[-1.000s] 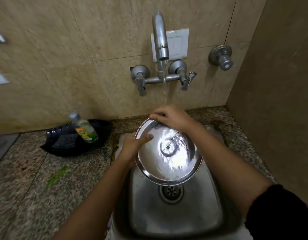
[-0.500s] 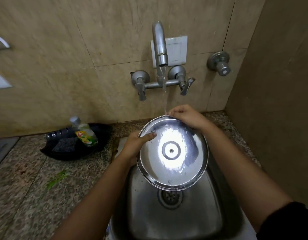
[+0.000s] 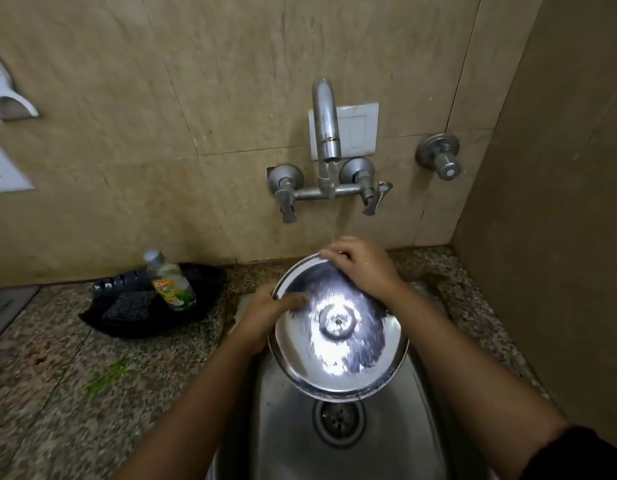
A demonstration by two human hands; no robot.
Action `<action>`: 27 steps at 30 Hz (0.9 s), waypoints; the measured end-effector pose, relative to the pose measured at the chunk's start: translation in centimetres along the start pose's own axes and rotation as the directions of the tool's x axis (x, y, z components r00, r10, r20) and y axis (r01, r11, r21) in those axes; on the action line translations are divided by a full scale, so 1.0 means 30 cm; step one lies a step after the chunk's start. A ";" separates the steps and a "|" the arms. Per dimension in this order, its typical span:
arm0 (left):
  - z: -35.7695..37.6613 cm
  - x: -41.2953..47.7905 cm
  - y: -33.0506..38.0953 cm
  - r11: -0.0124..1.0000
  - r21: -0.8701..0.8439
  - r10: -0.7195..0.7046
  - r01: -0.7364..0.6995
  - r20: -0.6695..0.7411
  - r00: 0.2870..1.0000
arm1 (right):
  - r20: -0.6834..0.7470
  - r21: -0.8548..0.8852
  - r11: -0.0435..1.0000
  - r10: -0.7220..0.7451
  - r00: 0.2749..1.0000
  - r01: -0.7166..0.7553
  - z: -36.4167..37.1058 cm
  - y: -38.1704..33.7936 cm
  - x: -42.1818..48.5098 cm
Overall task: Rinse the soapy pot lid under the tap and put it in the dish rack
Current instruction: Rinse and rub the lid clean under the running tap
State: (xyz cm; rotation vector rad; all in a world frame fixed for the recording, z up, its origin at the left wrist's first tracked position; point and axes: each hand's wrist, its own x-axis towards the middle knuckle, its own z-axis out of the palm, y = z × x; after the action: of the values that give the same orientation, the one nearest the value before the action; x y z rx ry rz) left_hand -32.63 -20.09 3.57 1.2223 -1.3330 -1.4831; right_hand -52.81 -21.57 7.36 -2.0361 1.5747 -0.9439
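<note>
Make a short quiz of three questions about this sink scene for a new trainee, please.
1. True or false: water runs from the tap.
2. Which hand grips the far rim of the pot lid?
A. left hand
B. right hand
3. What stands in the black tray on the counter?

Key: 1 true. 2 B. 3 The green soap bottle, beside a dark scrub pad.
</note>
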 end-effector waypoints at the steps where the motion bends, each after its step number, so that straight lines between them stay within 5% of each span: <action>1: 0.008 0.016 0.026 0.996 0.080 0.025 -0.030 0.060 0.998 | 0.098 -0.049 0.995 -0.079 0.992 0.084 0.008 -0.030 0.006; 3: 0.027 0.039 0.065 0.988 0.139 0.056 -0.073 0.125 0.991 | 0.166 -0.052 0.989 -0.129 0.978 0.140 0.026 -0.053 0.016; 6: 0.022 0.048 0.058 0.994 0.043 0.095 -0.096 0.030 0.995 | 0.012 0.129 0.991 0.046 0.999 -0.048 0.001 0.003 0.026; 9: -0.005 0.039 0.031 0.991 -0.130 -0.043 0.038 -0.034 0.999 | -0.075 0.221 0.965 0.162 0.984 -0.142 -0.027 0.056 0.032; 13: 0.016 0.054 0.088 0.997 0.073 -0.044 0.036 0.119 0.992 | 0.139 0.043 0.999 0.015 0.990 -0.021 0.009 -0.033 0.042; 15: 0.023 0.062 0.099 0.992 0.124 0.006 -0.018 0.094 0.996 | 0.134 0.059 0.998 -0.004 0.991 -0.004 0.023 -0.041 0.046; 17: 0.006 0.049 0.087 0.996 0.075 0.046 -0.048 0.029 0.999 | 0.032 0.221 0.970 0.098 0.995 -0.102 0.009 -0.005 0.042; 20: -0.035 0.021 0.053 0.987 -0.139 -0.087 0.080 -0.048 0.995 | -0.052 0.359 0.914 0.220 0.974 -0.188 -0.012 0.054 0.024; 27: -0.017 0.037 0.089 0.991 0.111 0.073 -0.071 -0.013 0.997 | 0.026 0.146 0.980 0.136 0.990 -0.139 0.048 -0.030 0.041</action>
State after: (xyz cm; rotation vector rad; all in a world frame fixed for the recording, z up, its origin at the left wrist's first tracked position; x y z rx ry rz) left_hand -32.51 -21.67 6.04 1.2401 -1.4494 -1.3608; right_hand -51.00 -22.63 7.29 -1.8057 1.5658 -0.9600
